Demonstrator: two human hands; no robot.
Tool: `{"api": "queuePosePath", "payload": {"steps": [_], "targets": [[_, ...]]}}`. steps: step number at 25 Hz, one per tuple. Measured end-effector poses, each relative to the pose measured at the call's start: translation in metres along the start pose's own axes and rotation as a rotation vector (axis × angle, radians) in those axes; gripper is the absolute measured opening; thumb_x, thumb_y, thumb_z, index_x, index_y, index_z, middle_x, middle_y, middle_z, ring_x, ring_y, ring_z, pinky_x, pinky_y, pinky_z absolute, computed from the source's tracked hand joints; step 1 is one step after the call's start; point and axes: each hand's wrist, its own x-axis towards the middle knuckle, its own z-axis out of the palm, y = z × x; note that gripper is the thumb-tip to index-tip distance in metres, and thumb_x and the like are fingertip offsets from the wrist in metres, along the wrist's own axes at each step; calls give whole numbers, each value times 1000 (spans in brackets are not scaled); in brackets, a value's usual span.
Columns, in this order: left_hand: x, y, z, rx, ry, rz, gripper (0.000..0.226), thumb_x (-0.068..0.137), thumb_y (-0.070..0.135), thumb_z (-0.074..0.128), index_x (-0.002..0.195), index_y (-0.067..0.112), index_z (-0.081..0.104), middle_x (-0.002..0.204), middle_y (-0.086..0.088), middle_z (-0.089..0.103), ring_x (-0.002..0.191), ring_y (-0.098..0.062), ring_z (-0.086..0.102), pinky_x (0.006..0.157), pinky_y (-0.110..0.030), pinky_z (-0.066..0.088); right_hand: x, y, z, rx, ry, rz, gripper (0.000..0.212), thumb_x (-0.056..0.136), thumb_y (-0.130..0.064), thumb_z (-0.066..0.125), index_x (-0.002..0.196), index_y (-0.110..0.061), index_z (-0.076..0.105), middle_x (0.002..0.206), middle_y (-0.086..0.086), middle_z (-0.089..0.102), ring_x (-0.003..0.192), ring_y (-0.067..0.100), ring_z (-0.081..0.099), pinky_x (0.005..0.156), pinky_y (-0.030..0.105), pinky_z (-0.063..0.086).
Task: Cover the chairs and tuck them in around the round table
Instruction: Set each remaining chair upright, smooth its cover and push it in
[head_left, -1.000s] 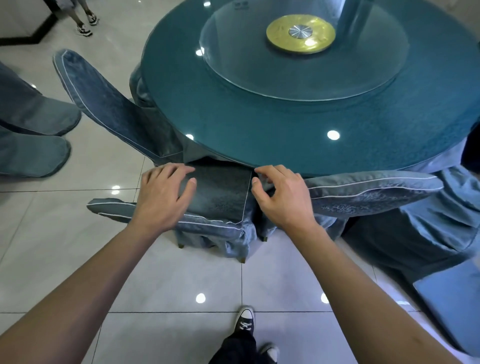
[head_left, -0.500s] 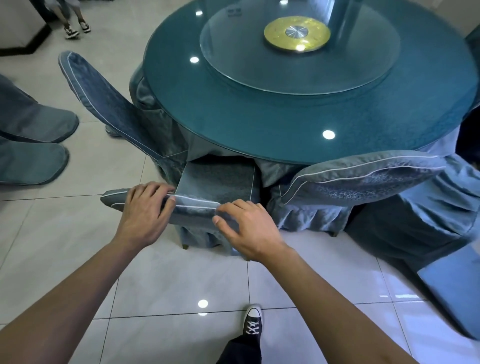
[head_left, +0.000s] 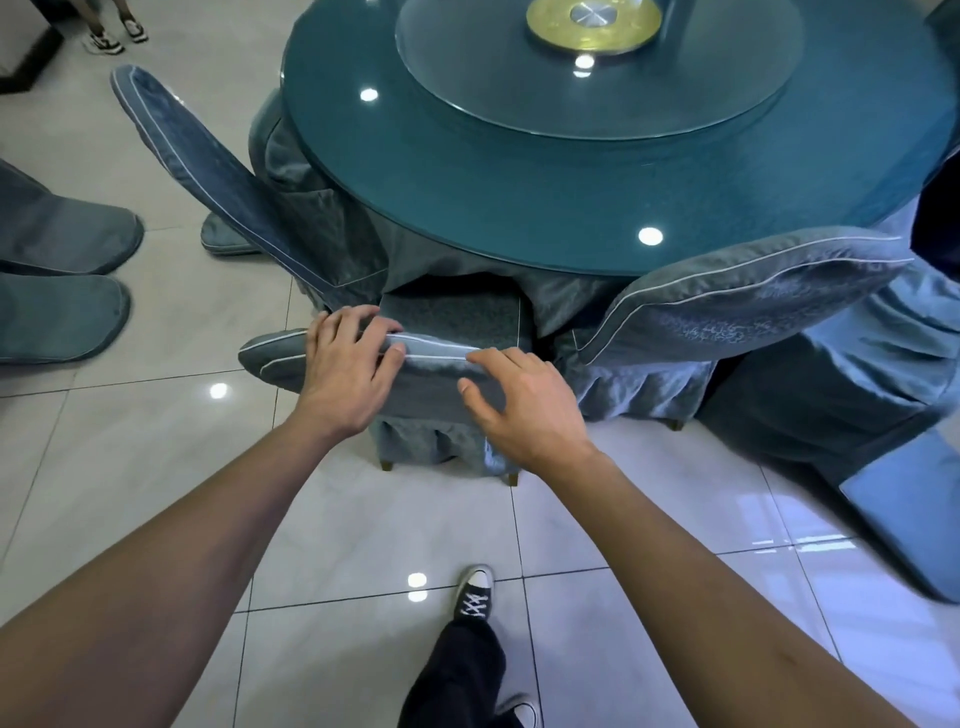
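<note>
A chair in a blue-grey piped cover (head_left: 431, 384) stands in front of me, its seat (head_left: 457, 319) partly under the round teal glass-topped table (head_left: 519, 197). My left hand (head_left: 345, 371) grips the top of the chair's backrest at the left. My right hand (head_left: 519, 405) lies over the backrest top at the right, fingers curled on the fabric. Covered chairs flank it: one (head_left: 218, 171) at the left, one (head_left: 737, 296) at the right, both close to the table.
A glass turntable (head_left: 597, 78) with a gold hub sits on the table. More covered chair backs (head_left: 57, 270) lie at the far left, blue fabric (head_left: 904, 519) at the right. Another person's feet (head_left: 111, 36) stand top left. My shoe (head_left: 472, 592) is on the tiled floor.
Both hands moved from the seat back to the top of the backrest and now hold it; the view has drawn slightly away from the table.
</note>
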Motion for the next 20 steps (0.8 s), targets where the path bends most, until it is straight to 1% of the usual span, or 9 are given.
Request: {"api": "queuePosePath", "payload": {"steps": [2, 5, 6, 8, 10, 12, 15, 17, 20], "targets": [[0, 1, -3, -20, -16, -3, 44, 97, 49, 30, 122, 27, 59, 137, -3, 49, 134, -27, 38, 121, -48, 14, 6, -9, 6, -16, -5, -15, 41, 94, -48, 53, 127, -25, 60, 111, -3, 64, 102, 22, 58, 92, 41, 46], [-2, -2, -6, -79, -28, 22, 38, 98, 44, 39, 126, 26, 58, 139, -2, 50, 135, -25, 38, 121, -47, 13, 18, -19, 17, -54, -48, -16, 53, 92, -54, 53, 138, -28, 50, 125, -4, 56, 112, 21, 53, 98, 40, 43], [-3, -4, -7, -133, -31, 40, 39, 98, 44, 40, 129, 25, 56, 139, 0, 50, 135, -23, 38, 121, -46, 15, 21, -20, 21, -72, -76, -5, 59, 90, -57, 53, 142, -30, 45, 129, -5, 52, 116, 20, 50, 100, 39, 42], [-4, -19, -10, -284, -24, 49, 43, 98, 46, 37, 131, 25, 54, 137, 3, 52, 130, -19, 42, 117, -44, 25, 29, -21, 27, -97, -138, 23, 69, 87, -63, 54, 146, -34, 36, 135, -7, 47, 121, 18, 46, 103, 39, 38], [-5, -45, -12, -348, 18, -2, 43, 99, 47, 29, 126, 25, 56, 129, 3, 57, 122, -19, 48, 110, -44, 33, 35, -21, 34, -115, -197, 68, 71, 84, -64, 56, 145, -35, 34, 135, -7, 48, 122, 19, 45, 107, 41, 34], [-3, -81, -11, -306, 58, -123, 47, 98, 48, 23, 113, 24, 60, 117, 1, 63, 111, -24, 53, 103, -47, 34, 42, -23, 41, -133, -238, 106, 62, 83, -60, 61, 136, -33, 42, 125, -7, 54, 116, 20, 50, 105, 41, 35], [5, -119, 1, -356, 55, -267, 54, 92, 54, 23, 101, 20, 64, 106, -2, 63, 105, -29, 53, 99, -47, 33, 55, -31, 49, -228, -232, 164, 37, 86, -50, 64, 114, -28, 53, 103, -7, 59, 101, 21, 56, 91, 39, 40], [11, -119, 12, -456, 115, -359, 57, 88, 54, 30, 97, 15, 70, 106, -3, 64, 105, -31, 52, 97, -45, 34, 58, -33, 52, -293, -221, 179, 28, 89, -43, 65, 106, -24, 55, 96, -4, 60, 96, 24, 58, 81, 38, 40], [20, -111, 25, -526, 227, -451, 54, 82, 46, 35, 86, 10, 75, 104, -5, 67, 104, -35, 51, 96, -45, 35, 53, -36, 54, -323, -191, 191, 26, 89, -39, 67, 104, -22, 56, 92, -2, 61, 92, 24, 59, 79, 37, 40]]}}
